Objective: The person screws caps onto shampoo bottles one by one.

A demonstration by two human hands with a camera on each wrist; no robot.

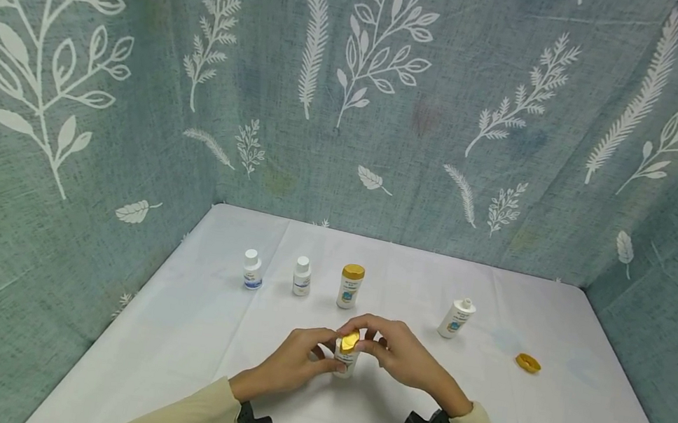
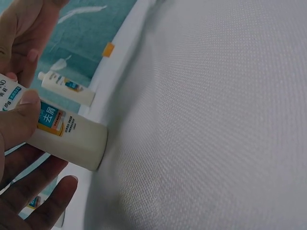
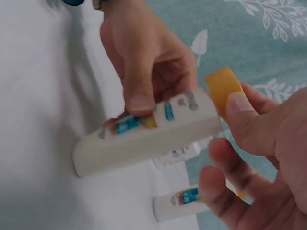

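In front of me a white shampoo bottle [image 1: 345,366] with a blue and orange label stands on the table. My left hand [image 1: 298,358] grips its side, the thumb across the label in the left wrist view. At the top, my right hand [image 1: 400,353] pinches a yellow cap [image 3: 223,88] between thumb and fingers. That cap sits askew against the bottle's upper end in the right wrist view; whether it is loose I cannot tell. Right of the hands is a similar bottle [image 1: 456,317] with a bare white top. A separate yellow cap [image 1: 528,363] lies further right.
Behind the hands stand a yellow-capped bottle [image 1: 349,287] and two small white-capped bottles, one in the middle [image 1: 302,277] and one to the left [image 1: 252,270]. A white cloth covers the table [image 1: 187,313]. Patterned green curtains [image 1: 327,97] hang at the back and sides.
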